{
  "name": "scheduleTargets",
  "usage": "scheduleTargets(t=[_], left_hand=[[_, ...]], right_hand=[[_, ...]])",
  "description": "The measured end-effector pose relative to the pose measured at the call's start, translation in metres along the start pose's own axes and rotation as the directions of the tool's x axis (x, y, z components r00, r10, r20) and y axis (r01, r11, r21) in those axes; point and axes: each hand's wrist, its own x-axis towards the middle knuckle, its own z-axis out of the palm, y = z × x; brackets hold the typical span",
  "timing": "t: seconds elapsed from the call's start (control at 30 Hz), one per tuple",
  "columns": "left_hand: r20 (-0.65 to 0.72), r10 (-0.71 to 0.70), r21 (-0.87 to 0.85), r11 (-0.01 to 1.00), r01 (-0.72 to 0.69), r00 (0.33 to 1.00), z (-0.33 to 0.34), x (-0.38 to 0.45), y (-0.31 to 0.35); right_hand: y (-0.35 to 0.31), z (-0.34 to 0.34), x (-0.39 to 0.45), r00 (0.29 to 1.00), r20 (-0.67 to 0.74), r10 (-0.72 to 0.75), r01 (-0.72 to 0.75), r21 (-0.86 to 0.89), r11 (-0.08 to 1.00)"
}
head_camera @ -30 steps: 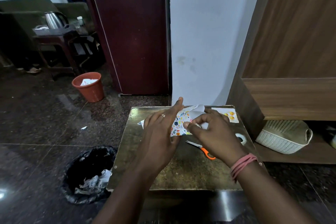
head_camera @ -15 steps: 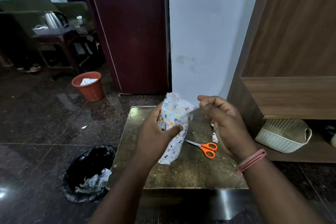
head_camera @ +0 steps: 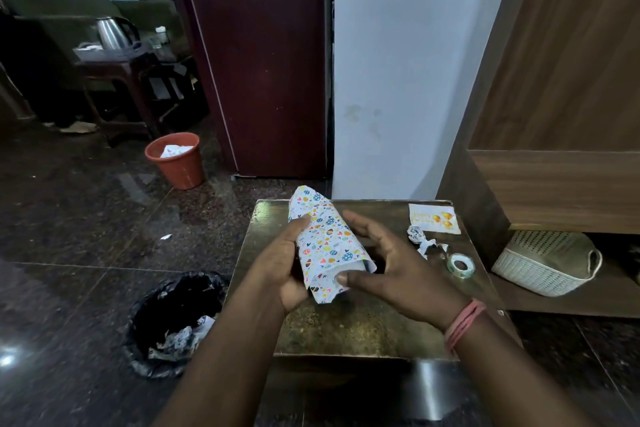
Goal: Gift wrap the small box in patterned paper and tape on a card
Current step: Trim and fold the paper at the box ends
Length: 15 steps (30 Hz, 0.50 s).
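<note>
Both hands hold the wrapped box [head_camera: 323, 239] above the middle of the table [head_camera: 363, 326]. The left hand [head_camera: 282, 265] grips its left side, thumb curled onto the patterned paper. The right hand [head_camera: 398, 269] cups the right side, fingers loosely spread, thumb pressing the loose lower paper flap. The box itself is hidden under the paper. The card [head_camera: 434, 218] lies at the far right corner; near it are paper scraps [head_camera: 420, 239], and the tape roll [head_camera: 460, 265] lies by the right edge.
</note>
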Motion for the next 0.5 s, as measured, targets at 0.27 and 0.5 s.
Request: scheduleTargets(t=[0.27,0.5], left_hand=[[-0.035,0.012,0.111,0.994,-0.008,0.999,-0.003,0.004,-0.001],[-0.011,0.064,0.188,0.98,-0.061,0.998,0.0,0.005,-0.008]], right_hand=[[0.004,0.006,0.0,0.999,-0.014,0.051,-0.051,-0.021,0.998],[0.011,0.012,-0.001,0.997,-0.061,0.051,-0.051,-0.006,0.999]])
